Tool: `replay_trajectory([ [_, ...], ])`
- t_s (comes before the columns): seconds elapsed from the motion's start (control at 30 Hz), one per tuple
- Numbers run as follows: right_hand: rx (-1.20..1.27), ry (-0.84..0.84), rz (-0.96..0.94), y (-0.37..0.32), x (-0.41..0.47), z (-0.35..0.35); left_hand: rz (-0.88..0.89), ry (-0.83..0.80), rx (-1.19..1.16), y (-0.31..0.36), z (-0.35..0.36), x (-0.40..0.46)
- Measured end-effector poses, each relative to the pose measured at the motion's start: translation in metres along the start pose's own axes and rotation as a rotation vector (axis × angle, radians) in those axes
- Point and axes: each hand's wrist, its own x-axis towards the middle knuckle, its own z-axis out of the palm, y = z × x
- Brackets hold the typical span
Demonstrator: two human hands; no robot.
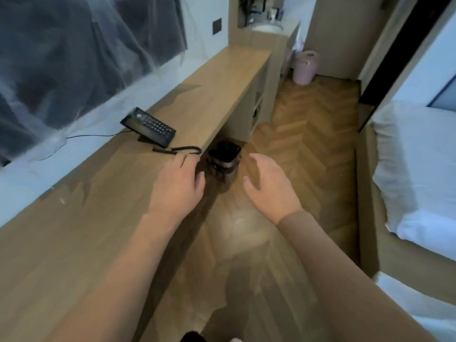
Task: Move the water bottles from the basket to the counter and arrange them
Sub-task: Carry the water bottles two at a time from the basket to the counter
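While reaching over the herringbone wood floor (308, 144), left hand (179, 183) and right hand (267, 186) spread wide and empty, either side of a dark square basket (225, 157) standing below the long pale wooden counter (118, 193); black desk telephone (149, 127) nearby. Bottles not discernible.

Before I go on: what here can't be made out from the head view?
- Bin contents: dark inside, partly behind the left hand; no bottles can be seen.
- Bin's base: hidden under the counter edge shadow.
- Phone keys: blurred, unreadable.
- Far sink items: too small.
- Right hand: open and holding nothing, like the left.
- Bed: cut by the right edge.
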Motion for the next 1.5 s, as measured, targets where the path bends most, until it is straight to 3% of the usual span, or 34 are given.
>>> replay_trajectory([
  [0.23, 0.032, 0.072, 0.213, 0.103, 0.037, -0.054, 0.220, -0.051, -0.088, 0.101, 0.062, 0.094],
  [0.43, -0.057, 0.125, 0.227, 0.179, 0.112, -0.082, 0.307, -0.058, -0.095, 0.148, 0.137, 0.199],
  [0.93, -0.041, 0.167, 0.313, 0.371, 0.356, -0.191, 0.372, -0.113, -0.159, 0.287, 0.269, 0.490],
  [1.13, -0.027, 0.180, 0.298, 0.455, 0.440, -0.236, 0.350, -0.050, -0.167, 0.337, 0.308, 0.586],
  [1.5, -0.022, 0.203, 0.281, 0.564, 0.632, -0.274, 0.295, -0.036, -0.198, 0.385, 0.395, 0.778],
])
